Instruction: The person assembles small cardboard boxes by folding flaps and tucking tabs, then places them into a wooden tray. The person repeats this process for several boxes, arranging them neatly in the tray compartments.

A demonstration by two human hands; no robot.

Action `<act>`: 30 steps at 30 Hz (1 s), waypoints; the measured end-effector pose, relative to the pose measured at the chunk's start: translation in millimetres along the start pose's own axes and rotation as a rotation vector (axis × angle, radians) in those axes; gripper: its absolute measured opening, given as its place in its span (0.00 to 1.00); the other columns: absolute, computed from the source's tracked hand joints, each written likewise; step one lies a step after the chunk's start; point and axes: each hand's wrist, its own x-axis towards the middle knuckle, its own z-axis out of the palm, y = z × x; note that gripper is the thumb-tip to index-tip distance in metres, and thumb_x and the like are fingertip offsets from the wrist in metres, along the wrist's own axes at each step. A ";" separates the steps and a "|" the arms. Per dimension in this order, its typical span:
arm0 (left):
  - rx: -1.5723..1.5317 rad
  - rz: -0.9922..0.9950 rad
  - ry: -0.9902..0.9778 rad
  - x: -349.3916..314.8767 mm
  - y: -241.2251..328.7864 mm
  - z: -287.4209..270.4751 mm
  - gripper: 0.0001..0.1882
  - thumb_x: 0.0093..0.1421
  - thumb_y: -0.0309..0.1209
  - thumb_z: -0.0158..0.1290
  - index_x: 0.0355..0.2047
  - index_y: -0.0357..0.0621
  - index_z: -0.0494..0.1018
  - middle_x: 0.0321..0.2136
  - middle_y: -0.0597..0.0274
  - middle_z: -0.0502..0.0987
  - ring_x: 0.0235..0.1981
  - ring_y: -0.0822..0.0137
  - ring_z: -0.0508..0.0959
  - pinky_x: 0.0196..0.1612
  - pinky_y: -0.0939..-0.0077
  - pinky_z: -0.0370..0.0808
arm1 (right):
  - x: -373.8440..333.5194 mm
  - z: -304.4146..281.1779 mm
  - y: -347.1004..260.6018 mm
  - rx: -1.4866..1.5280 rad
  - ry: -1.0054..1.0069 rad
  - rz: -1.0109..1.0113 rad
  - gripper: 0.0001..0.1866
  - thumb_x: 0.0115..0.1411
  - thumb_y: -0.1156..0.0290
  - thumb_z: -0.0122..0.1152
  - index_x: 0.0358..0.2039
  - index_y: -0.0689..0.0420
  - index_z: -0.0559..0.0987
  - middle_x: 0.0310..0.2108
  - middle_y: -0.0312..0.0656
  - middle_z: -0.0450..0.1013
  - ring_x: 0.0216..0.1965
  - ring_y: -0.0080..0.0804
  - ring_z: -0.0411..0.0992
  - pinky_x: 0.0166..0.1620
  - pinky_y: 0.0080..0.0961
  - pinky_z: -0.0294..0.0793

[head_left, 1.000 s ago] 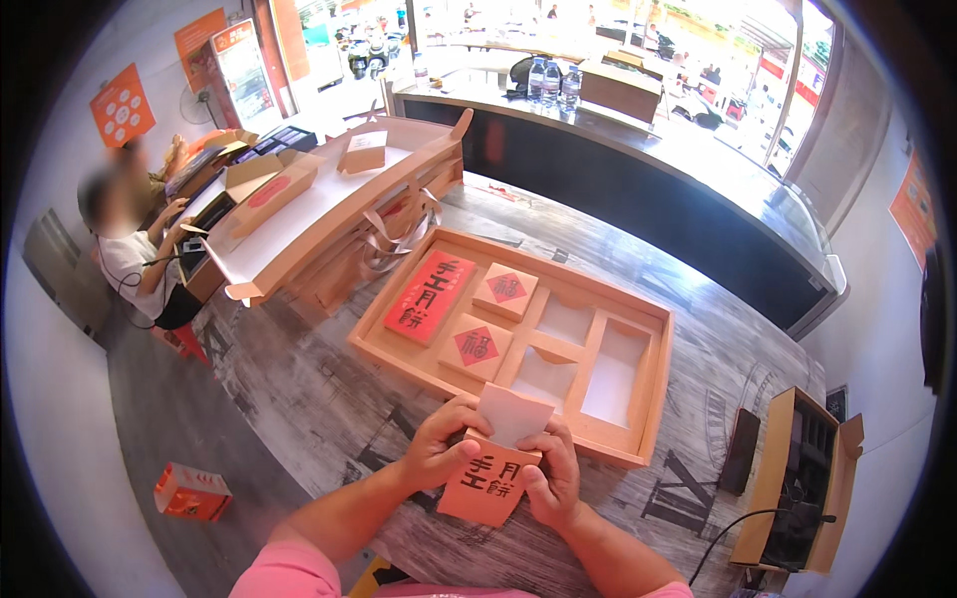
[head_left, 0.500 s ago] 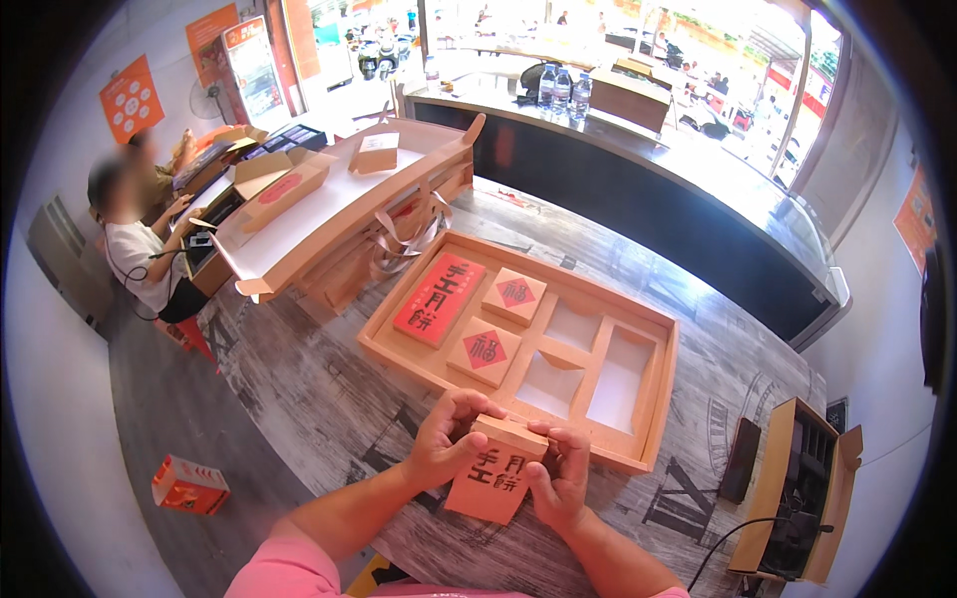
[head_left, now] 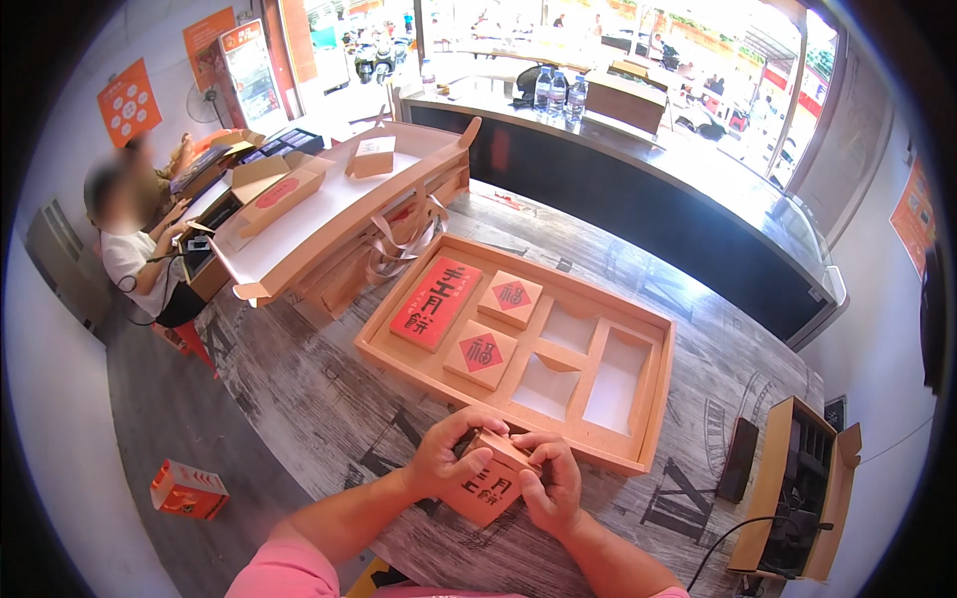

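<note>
Both hands grip a small cardboard box (head_left: 482,498) with dark lettering on its orange-red face, close to the table's near edge. My left hand (head_left: 447,456) wraps round its left side, thumb on the front near the top. On the other side, my right hand (head_left: 551,483) pinches the top right edge and flap. Just beyond stands a shallow cardboard tray (head_left: 653,404) with compartments. In its left half sit a long red-topped box (head_left: 436,303) and two square boxes, a far one (head_left: 510,299) and a near one (head_left: 480,355), each with a red diamond. Its right-hand compartments hold no boxes.
Left of the tray, a large open carton lid (head_left: 329,219) rests on other boxes beside ribbon handles (head_left: 399,244). At right lie a dark slim case (head_left: 738,459) and an open carton (head_left: 797,488) with a cable. Two people sit far left. Bottles (head_left: 558,95) stand on the back counter.
The held box has tilted, its lower end swinging left and its top turning toward my right hand. My fingers have closed in around its top end.
</note>
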 end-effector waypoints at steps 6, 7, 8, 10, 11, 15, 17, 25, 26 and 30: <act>0.014 0.029 -0.013 1.8 1.4 0.5 0.17 0.67 0.27 0.57 0.55 0.38 0.74 0.51 0.53 0.78 0.54 0.63 0.78 0.59 0.67 0.75 | 2.9 2.2 -5.0 0.062 0.007 0.008 0.10 0.64 0.83 0.56 0.43 0.59 0.68 0.54 0.53 0.72 0.60 0.42 0.72 0.67 0.39 0.68; 0.007 0.033 -0.014 2.5 2.5 0.7 0.17 0.67 0.27 0.57 0.55 0.38 0.74 0.51 0.53 0.78 0.54 0.63 0.78 0.59 0.67 0.75 | 1.6 2.0 -4.8 0.062 0.011 0.017 0.10 0.64 0.83 0.57 0.43 0.59 0.68 0.54 0.53 0.72 0.60 0.42 0.72 0.67 0.39 0.68; 0.022 0.036 -0.013 2.3 3.0 0.6 0.18 0.68 0.29 0.57 0.56 0.38 0.74 0.51 0.53 0.78 0.53 0.63 0.79 0.59 0.67 0.75 | 1.0 2.2 -4.6 0.061 0.016 0.025 0.10 0.64 0.83 0.57 0.43 0.59 0.68 0.54 0.53 0.72 0.60 0.42 0.72 0.67 0.39 0.68; 0.052 0.043 -0.011 2.1 3.4 0.7 0.19 0.70 0.34 0.58 0.57 0.38 0.73 0.51 0.53 0.79 0.52 0.63 0.79 0.58 0.67 0.75 | 2.5 3.8 -4.5 0.060 0.049 0.003 0.11 0.63 0.83 0.60 0.42 0.59 0.69 0.53 0.52 0.74 0.57 0.42 0.74 0.62 0.36 0.71; 0.059 0.048 -0.008 2.7 3.3 0.8 0.19 0.69 0.34 0.58 0.57 0.38 0.73 0.51 0.53 0.79 0.52 0.64 0.79 0.58 0.67 0.75 | 3.3 4.3 -4.5 0.059 0.066 -0.008 0.11 0.62 0.83 0.61 0.41 0.59 0.70 0.52 0.52 0.76 0.56 0.42 0.75 0.60 0.34 0.73; 0.082 0.048 0.004 1.7 5.7 2.3 0.20 0.68 0.34 0.58 0.57 0.38 0.74 0.51 0.53 0.79 0.52 0.64 0.79 0.57 0.67 0.76 | 1.5 4.6 -4.5 0.099 0.081 0.022 0.11 0.62 0.84 0.61 0.41 0.59 0.70 0.53 0.52 0.75 0.58 0.43 0.75 0.62 0.37 0.72; 0.089 0.052 0.008 2.2 6.0 2.7 0.20 0.68 0.34 0.59 0.57 0.39 0.74 0.51 0.53 0.79 0.52 0.64 0.79 0.57 0.67 0.76 | 0.5 3.3 -3.9 0.099 0.082 0.046 0.10 0.62 0.85 0.60 0.40 0.59 0.71 0.53 0.52 0.75 0.59 0.44 0.75 0.62 0.38 0.72; 0.051 0.010 0.056 -3.3 1.9 5.3 0.19 0.64 0.25 0.59 0.56 0.39 0.75 0.51 0.56 0.79 0.53 0.65 0.79 0.58 0.69 0.75 | 3.3 6.0 -7.5 0.035 0.081 0.030 0.09 0.61 0.86 0.58 0.39 0.59 0.71 0.52 0.54 0.75 0.58 0.45 0.75 0.63 0.40 0.72; 0.030 0.015 0.061 -3.5 -2.1 5.3 0.19 0.64 0.25 0.58 0.56 0.39 0.75 0.50 0.56 0.79 0.53 0.65 0.79 0.57 0.69 0.75 | 3.2 6.2 -7.3 0.019 0.079 0.019 0.09 0.61 0.86 0.58 0.39 0.59 0.71 0.52 0.54 0.75 0.58 0.46 0.75 0.63 0.40 0.73; 0.000 0.026 -0.025 -1.9 -9.7 3.6 0.18 0.67 0.31 0.57 0.54 0.37 0.73 0.54 0.50 0.77 0.61 0.59 0.75 0.67 0.61 0.69 | 1.7 2.8 -6.9 -0.039 0.082 -0.015 0.08 0.61 0.84 0.59 0.38 0.59 0.72 0.51 0.55 0.75 0.57 0.46 0.76 0.62 0.40 0.73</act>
